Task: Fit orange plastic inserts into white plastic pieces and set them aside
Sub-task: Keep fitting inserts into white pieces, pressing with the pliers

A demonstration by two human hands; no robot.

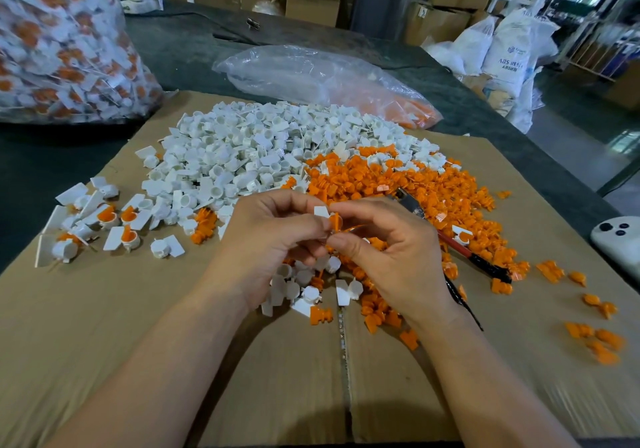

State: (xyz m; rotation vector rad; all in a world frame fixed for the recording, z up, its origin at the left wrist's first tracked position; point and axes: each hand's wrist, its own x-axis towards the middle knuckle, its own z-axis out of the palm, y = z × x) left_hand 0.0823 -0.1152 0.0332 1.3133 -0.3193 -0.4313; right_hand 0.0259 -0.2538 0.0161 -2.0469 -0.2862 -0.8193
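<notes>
My left hand [273, 236] and my right hand [391, 257] meet above the middle of the cardboard sheet [173, 326]. The left fingers pinch a white plastic piece [321, 212], whose flat tab sticks up. Against it the right fingers pinch an orange insert [335, 221]. A big heap of white pieces [263, 149] lies behind the hands, and a heap of orange inserts [426, 191] spreads to the right. A small group of fitted pieces [104, 222], white with orange inside, lies at the left.
A clear bag full of fitted pieces [59, 42] stands at the far left. A half-flat clear bag with orange inserts [325, 80] lies behind the heaps. A red-and-black handled tool [464, 246] rests among the inserts. A white phone [620, 243] sits at the right edge.
</notes>
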